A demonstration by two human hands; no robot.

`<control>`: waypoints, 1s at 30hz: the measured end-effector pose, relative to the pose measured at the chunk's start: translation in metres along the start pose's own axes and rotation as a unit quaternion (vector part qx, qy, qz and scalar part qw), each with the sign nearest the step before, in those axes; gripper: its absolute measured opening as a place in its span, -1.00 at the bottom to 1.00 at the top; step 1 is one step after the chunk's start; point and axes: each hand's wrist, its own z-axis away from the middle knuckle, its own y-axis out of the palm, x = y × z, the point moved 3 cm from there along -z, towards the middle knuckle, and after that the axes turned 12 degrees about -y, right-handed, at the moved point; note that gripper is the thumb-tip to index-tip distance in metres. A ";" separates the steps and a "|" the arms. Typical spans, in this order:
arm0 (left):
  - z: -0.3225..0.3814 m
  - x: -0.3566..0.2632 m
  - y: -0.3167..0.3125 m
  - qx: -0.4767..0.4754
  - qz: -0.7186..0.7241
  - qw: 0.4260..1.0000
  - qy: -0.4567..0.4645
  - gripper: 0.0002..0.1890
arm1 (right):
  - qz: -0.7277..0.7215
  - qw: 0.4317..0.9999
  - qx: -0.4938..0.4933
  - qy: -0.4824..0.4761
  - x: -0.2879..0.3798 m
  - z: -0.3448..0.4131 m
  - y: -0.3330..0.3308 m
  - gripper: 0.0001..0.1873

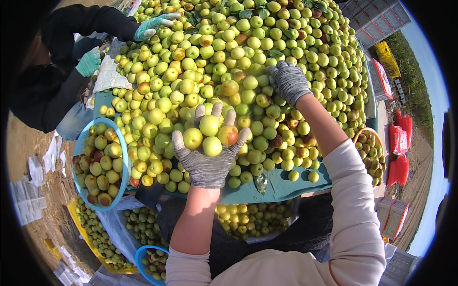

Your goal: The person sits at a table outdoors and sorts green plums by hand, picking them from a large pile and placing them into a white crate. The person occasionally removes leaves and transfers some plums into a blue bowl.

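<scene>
My left hand [211, 153], in a grey knit glove, is palm up with its fingers spread. Several yellow-green jujubes [209, 125] rest in it, one with a red-brown blush. My right hand [290, 83], in a matching glove, reaches into the far right part of a large heap of jujubes [222, 68]. Its fingers curl down among the fruit, so whatever may be under them is hidden. The heap lies on a table covered with green cloth [279, 187], and some fruits show brown patches.
At left, a co-worker's gloved hands [150, 28] are at the heap's edge. A blue-rimmed basket [125, 168] of browner jujubes stands nearby, above a yellow crate [80, 221]. An orange-rimmed basket [382, 143] is at right. Fruit-filled containers sit below the table's front edge.
</scene>
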 end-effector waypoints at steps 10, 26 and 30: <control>0.003 -0.018 -0.002 0.009 0.001 0.999 0.049 -0.18 | -0.281 0.959 -0.011 -0.036 0.123 -0.106 -0.030 -0.76; 0.002 -0.015 -0.004 -0.020 -0.054 0.998 0.025 -0.18 | -0.200 0.967 0.108 -0.113 0.102 -0.013 -0.069 -0.51; 0.003 -0.010 -0.005 -0.050 -0.048 0.997 0.024 -0.21 | -0.205 0.964 -0.080 0.146 0.001 0.020 -0.064 -0.58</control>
